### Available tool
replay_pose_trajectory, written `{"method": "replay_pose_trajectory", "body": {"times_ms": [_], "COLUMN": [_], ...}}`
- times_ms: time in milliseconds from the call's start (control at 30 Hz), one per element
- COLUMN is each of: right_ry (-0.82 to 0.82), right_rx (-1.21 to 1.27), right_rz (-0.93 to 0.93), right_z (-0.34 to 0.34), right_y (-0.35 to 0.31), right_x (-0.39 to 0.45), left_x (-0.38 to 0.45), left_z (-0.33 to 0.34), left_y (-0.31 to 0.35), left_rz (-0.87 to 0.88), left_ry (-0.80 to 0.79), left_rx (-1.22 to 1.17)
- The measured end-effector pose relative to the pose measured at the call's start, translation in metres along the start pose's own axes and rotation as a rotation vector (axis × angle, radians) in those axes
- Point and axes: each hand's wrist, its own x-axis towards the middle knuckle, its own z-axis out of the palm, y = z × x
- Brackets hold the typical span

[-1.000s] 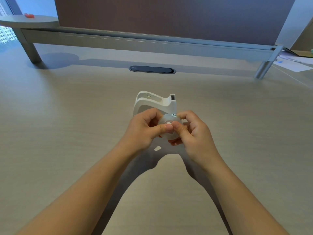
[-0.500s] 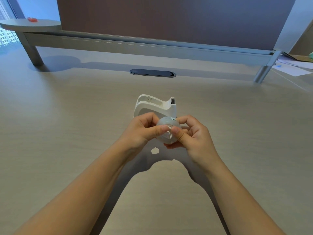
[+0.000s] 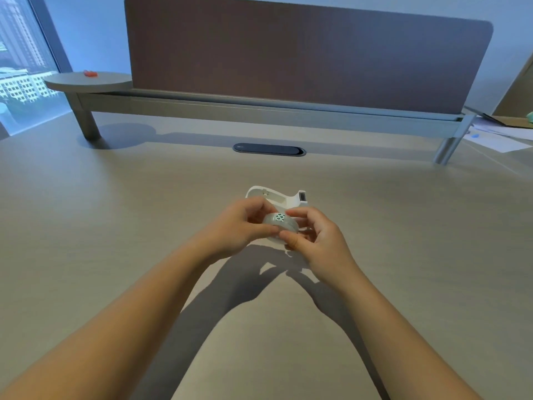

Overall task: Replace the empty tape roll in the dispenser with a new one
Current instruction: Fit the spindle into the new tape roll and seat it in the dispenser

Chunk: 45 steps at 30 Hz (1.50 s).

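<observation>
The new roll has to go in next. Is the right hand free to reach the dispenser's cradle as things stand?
Probably not yet: the right hand and left hand both grip the tape roll. The dispenser sits just behind, its top uncovered.

Bare desk (image 3: 115,226) lies open at 3, 6 and 9 o'clock; the dispenser (image 3: 284,199) blocks 12, just beyond both hands.

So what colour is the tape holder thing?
White: the dispenser, seen best in the head view.
</observation>
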Motion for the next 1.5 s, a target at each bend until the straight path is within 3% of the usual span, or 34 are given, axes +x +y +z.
{"method": "replay_pose_trajectory", "body": {"times_ms": [267, 467, 733, 1300, 1367, 1500], "right_ry": [0.227, 0.17, 0.034, 0.017, 0.014, 0.012], "right_rx": [-0.327, -0.497, -0.491, -0.488, -0.489, -0.47], "right_rz": [-0.064, 0.039, 0.092, 0.103, 0.108, 0.11], "right_z": [-0.004, -0.007, -0.003, 0.0, 0.0, 0.0], "right_y": [0.005, 0.019, 0.022, 0.022, 0.022, 0.023], "right_x": [0.033, 0.059, 0.074, 0.073, 0.073, 0.072], "left_x": [0.037, 0.06, 0.068, 0.076, 0.078, 0.077], "left_z": [-0.023, -0.029, -0.032, -0.034, -0.036, -0.037], "left_y": [-0.004, -0.011, -0.017, -0.01, -0.011, -0.02], "left_rz": [-0.002, 0.006, 0.008, -0.023, -0.079, -0.209], "left_ry": [0.264, 0.312, 0.221, 0.099, 0.068, -0.023], "left_rx": [-0.006, 0.062, 0.18, 0.52, 0.475, 0.144]}}
